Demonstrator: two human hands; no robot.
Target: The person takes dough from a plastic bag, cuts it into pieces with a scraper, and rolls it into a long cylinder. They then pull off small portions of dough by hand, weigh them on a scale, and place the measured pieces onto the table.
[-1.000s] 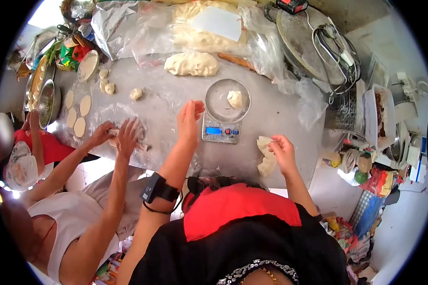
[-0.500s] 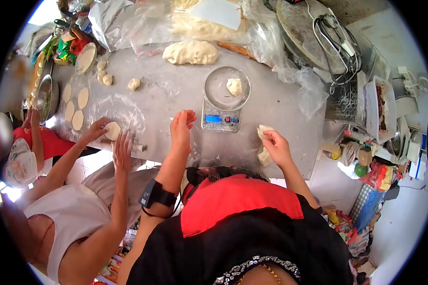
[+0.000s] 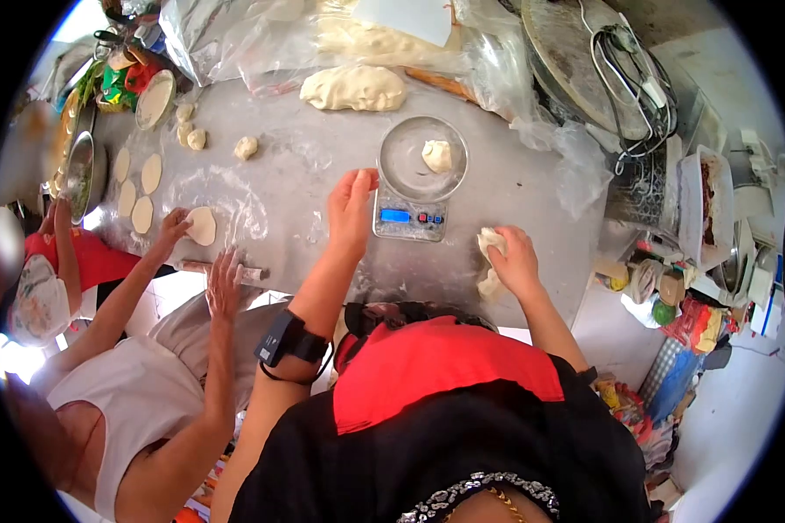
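My left hand [image 3: 351, 207] is held over the table just left of the digital scale [image 3: 410, 216], with its fingers loosely extended and nothing seen in them. My right hand [image 3: 516, 260] grips a piece of dough [image 3: 490, 237] to the right of the scale. Part of this dough hangs below the fingers, and the palm hides some of it. On the scale sits a round metal pan [image 3: 401, 170] with a small lump of dough [image 3: 437, 156] in it. The scale's display is lit blue, but its figures are too small to read.
A large dough mass [image 3: 353, 89] lies behind the scale, near plastic sheeting [image 3: 270, 44]. At left, a co-worker's hand [image 3: 176, 227] holds a flat dough round [image 3: 202, 226] near a rolling pin [image 3: 227, 269]. Several dough rounds [image 3: 151, 173] and small balls [image 3: 246, 147] lie beyond.
My left hand has moved up and right, closer to the pan. My right hand still grips its dough, its fingers further over it. The co-worker's dough round has shifted and tilted.
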